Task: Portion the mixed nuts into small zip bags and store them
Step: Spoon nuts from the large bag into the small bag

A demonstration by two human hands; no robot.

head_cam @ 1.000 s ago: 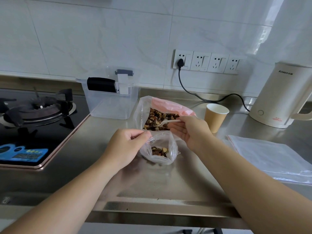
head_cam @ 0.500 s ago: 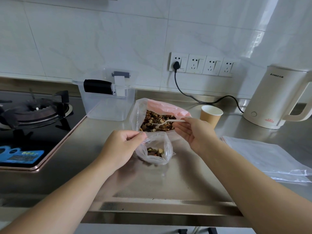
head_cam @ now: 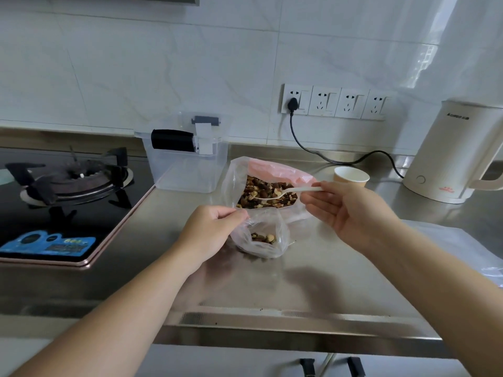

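The left hand [head_cam: 209,232] pinches the small zip bag [head_cam: 262,235] open in the middle of the frame — a few nuts lie inside. Just above it, the right hand [head_cam: 351,210] holds a white plastic spoon [head_cam: 288,192] in the big bag of mixed nuts [head_cam: 265,195] on the steel bench [head_cam: 299,289].

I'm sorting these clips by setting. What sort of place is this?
Most likely a home kitchen: a gas stove set into a steel counter, a tiled wall with a row of sockets, and an electric kettle.

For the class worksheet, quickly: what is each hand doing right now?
Left hand: fingers pinch the rim of the small zip bag, holding it open.
Right hand: fingers grip the white plastic spoon.
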